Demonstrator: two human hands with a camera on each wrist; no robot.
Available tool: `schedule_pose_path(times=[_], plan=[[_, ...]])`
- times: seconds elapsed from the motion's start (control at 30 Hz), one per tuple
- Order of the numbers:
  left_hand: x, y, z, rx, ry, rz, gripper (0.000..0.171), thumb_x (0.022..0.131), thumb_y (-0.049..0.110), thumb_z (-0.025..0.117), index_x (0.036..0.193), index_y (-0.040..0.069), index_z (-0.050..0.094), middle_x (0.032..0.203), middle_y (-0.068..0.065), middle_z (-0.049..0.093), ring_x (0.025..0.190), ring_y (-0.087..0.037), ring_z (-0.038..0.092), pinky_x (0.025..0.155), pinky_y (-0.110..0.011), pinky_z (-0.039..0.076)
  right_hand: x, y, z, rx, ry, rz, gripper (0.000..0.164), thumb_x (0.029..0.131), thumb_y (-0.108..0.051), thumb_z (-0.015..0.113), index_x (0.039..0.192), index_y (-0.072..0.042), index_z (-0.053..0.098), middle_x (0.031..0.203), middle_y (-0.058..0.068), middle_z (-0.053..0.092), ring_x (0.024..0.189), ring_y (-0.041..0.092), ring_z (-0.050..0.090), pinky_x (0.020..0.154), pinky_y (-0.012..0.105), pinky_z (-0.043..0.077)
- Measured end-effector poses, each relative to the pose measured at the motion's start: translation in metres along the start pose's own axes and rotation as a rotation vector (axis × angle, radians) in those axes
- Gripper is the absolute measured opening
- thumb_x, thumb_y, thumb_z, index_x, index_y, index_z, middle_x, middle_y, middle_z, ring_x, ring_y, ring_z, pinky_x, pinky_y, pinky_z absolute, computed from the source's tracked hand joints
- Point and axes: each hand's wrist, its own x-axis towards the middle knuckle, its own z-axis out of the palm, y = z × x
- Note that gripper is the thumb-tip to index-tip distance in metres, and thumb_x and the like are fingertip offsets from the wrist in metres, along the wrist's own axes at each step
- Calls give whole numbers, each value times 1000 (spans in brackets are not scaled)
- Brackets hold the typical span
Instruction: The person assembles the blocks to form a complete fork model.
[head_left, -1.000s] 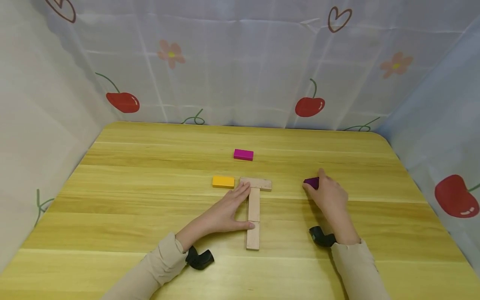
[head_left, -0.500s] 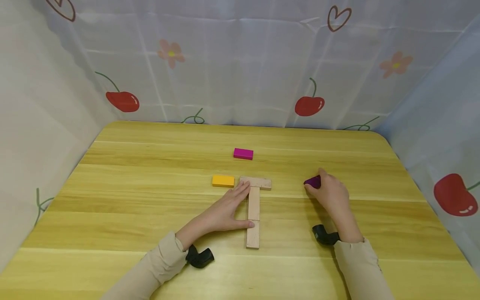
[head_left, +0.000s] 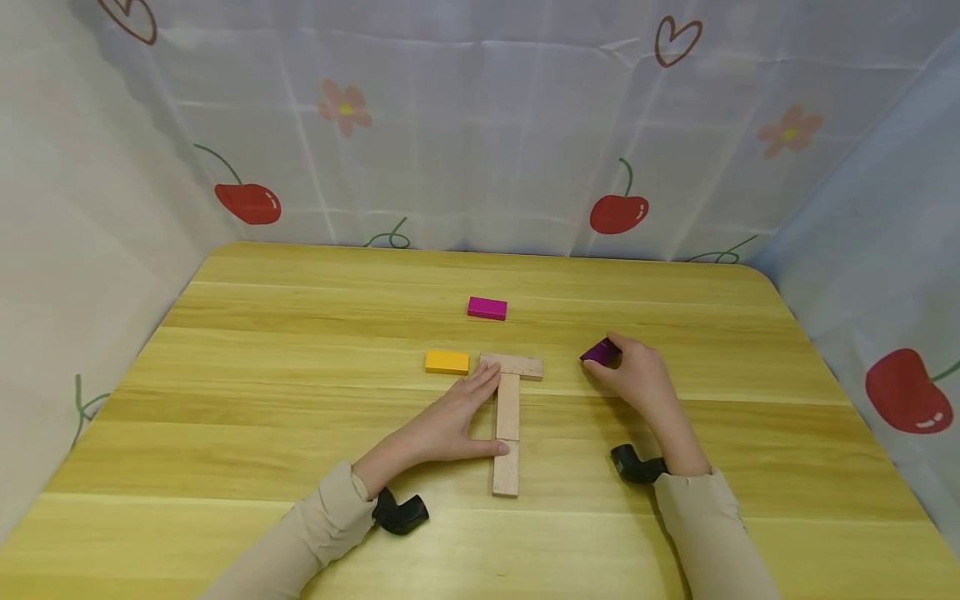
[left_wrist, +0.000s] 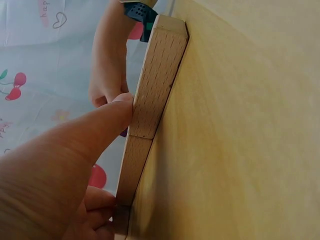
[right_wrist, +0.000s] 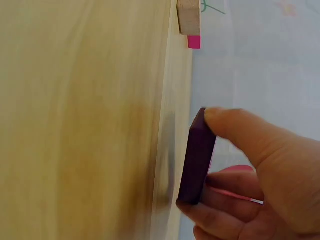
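Three plain wooden blocks lie flat in a T: a crosspiece (head_left: pixel 521 367), an upper stem block (head_left: pixel 507 408) and a lower stem block (head_left: pixel 506 477). My left hand (head_left: pixel 438 433) spans their left side, fingertips on the crosspiece's left part and thumb on the lower block near the seam. To the right of the T, my right hand (head_left: pixel 643 379) pinches a dark purple block (head_left: pixel 600 352) between thumb and fingers. In the right wrist view this purple block (right_wrist: pixel 197 162) is held just off the tabletop.
A yellow block (head_left: pixel 447 362) lies left of the crosspiece, close to it. Farther back is a magenta block (head_left: pixel 487 308). Black devices are strapped at both wrists. A printed curtain (head_left: pixel 480 150) hangs behind the table's far edge and along its sides.
My right hand has moved left toward the T with the purple block, which now sits at a different angle. The left hand and the other blocks stay put.
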Motion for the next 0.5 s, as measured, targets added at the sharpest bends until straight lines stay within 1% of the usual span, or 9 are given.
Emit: schedule_pose_path(times=[0.13,0.27,0.4,0.5], plan=[[0,-1,0,3,2,-2,98,82,51,67,148,-1,15,155,-8,7,140,-17,-1,111,-35,5,3,-1,3,52,-1,-43,66,86,-27,69,133,11,44,122,32,51,108,45,51,87,54,44],[0,0,0,0,0,-1,98,82,50,67,148,-2,16,155,-9,7,140,-18,-1,111,-36,6,4,-2,6,107,26,-81,64,85,-25,71,133,10,45,123,31,51,110,45,50,88,54,44],[0,0,0,2,-8,-7,98,82,51,67,148,-2,15,155,-9,6,140,-18,-1,111,-36,6,6,-5,9,130,56,-117,63,85,-24,72,132,10,47,124,29,52,111,43,50,87,53,45],[0,0,0,3,-9,-8,98,82,51,66,148,-2,15,155,-9,6,140,-18,-1,111,-36,6,9,-9,11,132,65,-127,63,85,-25,71,132,9,47,126,29,51,113,43,49,89,53,44]])
